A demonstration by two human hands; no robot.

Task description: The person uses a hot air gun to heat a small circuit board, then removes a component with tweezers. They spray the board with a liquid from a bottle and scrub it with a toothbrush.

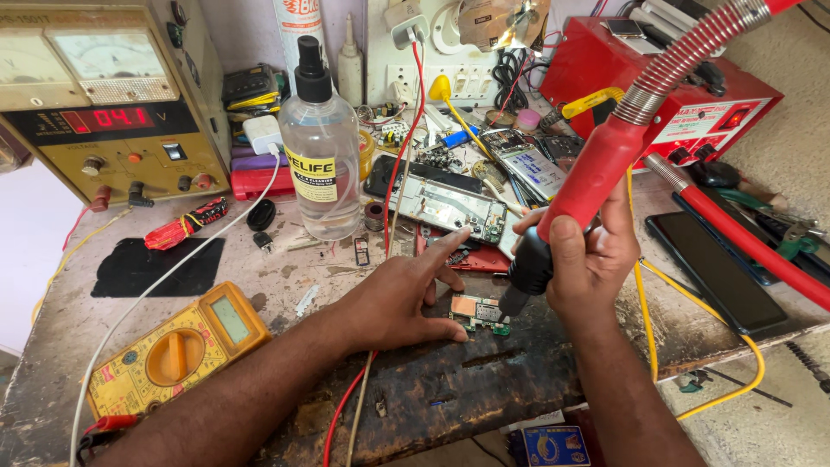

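My right hand [581, 259] grips the red handle of a hot-air gun [596, 169], its black nozzle tilted down over a small green circuit board [481, 313] on the scorched bench top. My left hand [405, 298] rests flat on the bench just left of the board, thumb at the board's edge and index finger stretched toward an opened phone [450, 206] behind it. A ribbed metal hose [692, 52] runs from the gun's handle up to the right.
A yellow multimeter [177, 350] lies at the front left. A clear spray bottle [322, 143] stands mid-bench, a beige power supply [104, 104] at the back left, a red rework station [692, 95] at the back right, a dark phone [716, 270] at the right edge.
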